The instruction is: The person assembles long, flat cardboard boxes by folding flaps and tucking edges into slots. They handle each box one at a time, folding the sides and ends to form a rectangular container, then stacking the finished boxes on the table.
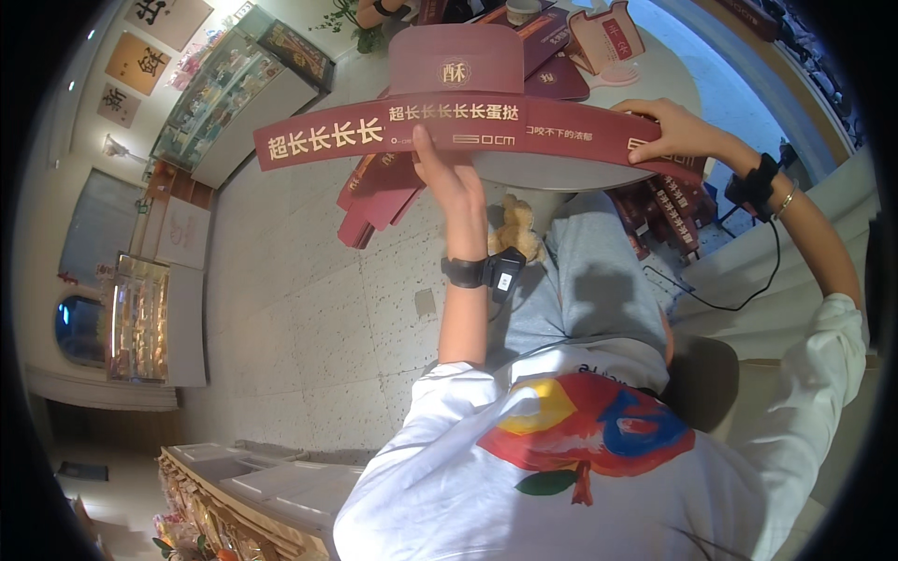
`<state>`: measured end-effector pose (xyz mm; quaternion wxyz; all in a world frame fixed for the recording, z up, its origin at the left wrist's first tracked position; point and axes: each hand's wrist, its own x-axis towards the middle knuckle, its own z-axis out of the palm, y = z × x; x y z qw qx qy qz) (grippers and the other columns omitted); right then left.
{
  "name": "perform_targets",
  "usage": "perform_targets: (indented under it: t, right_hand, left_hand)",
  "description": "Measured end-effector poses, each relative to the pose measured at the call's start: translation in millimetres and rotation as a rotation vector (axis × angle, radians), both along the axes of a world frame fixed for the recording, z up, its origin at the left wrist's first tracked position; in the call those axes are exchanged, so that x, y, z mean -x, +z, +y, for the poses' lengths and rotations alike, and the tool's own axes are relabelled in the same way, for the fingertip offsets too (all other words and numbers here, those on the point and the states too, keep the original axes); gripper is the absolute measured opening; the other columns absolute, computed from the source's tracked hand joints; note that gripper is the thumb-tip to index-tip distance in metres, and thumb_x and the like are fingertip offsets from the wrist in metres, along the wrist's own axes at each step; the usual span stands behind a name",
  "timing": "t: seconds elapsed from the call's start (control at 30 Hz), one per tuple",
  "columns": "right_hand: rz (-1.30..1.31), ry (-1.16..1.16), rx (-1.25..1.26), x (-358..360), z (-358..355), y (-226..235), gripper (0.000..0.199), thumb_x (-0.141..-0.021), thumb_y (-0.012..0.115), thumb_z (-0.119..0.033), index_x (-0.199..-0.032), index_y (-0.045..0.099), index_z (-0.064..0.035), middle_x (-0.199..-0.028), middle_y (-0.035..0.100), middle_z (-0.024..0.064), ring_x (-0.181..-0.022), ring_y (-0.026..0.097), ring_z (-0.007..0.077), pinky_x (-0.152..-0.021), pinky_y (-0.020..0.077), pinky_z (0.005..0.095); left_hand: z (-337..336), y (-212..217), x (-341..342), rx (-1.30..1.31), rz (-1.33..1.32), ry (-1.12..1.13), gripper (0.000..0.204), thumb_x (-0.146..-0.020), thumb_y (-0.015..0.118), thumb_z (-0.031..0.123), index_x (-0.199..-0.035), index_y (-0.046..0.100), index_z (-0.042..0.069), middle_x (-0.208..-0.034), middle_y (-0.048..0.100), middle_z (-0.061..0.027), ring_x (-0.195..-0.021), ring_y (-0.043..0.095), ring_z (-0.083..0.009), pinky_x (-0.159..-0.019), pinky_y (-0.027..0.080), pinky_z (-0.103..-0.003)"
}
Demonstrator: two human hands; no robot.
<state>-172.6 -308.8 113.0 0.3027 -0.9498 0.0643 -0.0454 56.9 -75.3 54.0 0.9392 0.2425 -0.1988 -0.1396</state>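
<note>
A long dark-red cardboard box with gold lettering stretches across in front of me, raised at the edge of the round table. A rounded panel of the same red stands up from its upper edge. My left hand grips the box from below near its middle, thumb up against the front face. At the right end my right hand is closed over the top edge, thumb on the front and the other fingers hidden behind. Whether the box is fully folded cannot be made out.
Flat red cartons, a paper cup and a pink oval object lie on the round table. More red cartons are stacked low at the right. A small plush bear hangs near my knees. Glass display cases stand left.
</note>
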Motion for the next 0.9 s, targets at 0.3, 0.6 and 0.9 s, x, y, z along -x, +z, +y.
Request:
perform_targets:
  t: [0.3,0.6,0.9]
  right_hand:
    - [0.022,0.047,0.182,-4.9,-26.7,39.2,0.087,-0.067,0.083,-0.048,-0.14,0.054,-0.0112,-0.128,0.063,0.0151,-0.115,0.062,0.0252,-0.103,0.047,0.0376]
    - [0.042,-0.02,-0.133,-69.8,36.3,49.5,0.067,-0.085,0.072,-0.047,-0.137,0.056,-0.0078,-0.117,0.066,0.0104,-0.11,0.062,0.0186,-0.092,0.0493,0.031]
    - [-0.028,-0.087,-0.552,-130.9,109.0,26.7,0.064,-0.077,0.083,-0.031,-0.127,0.059,0.0013,-0.116,0.066,0.014,-0.102,0.064,0.023,-0.083,0.052,0.0324]
  left_hand:
    - [66.4,10.7,-21.8,0.091,0.114,0.079,0.054,-0.096,0.06,0.042,-0.136,0.046,0.009,-0.134,0.053,-0.0093,-0.122,0.053,-0.0242,-0.107,0.043,-0.044]
    - [105.9,28.3,-66.0,-0.037,0.075,0.383,0.044,-0.098,0.053,0.043,-0.125,0.048,0.009,-0.12,0.056,-0.0092,-0.11,0.059,-0.0229,-0.095,0.051,-0.042]
    - [94.0,31.9,-68.1,-0.057,0.166,0.388,0.046,-0.097,0.055,0.041,-0.129,0.047,0.008,-0.121,0.057,-0.0124,-0.11,0.06,-0.0249,-0.094,0.053,-0.042]
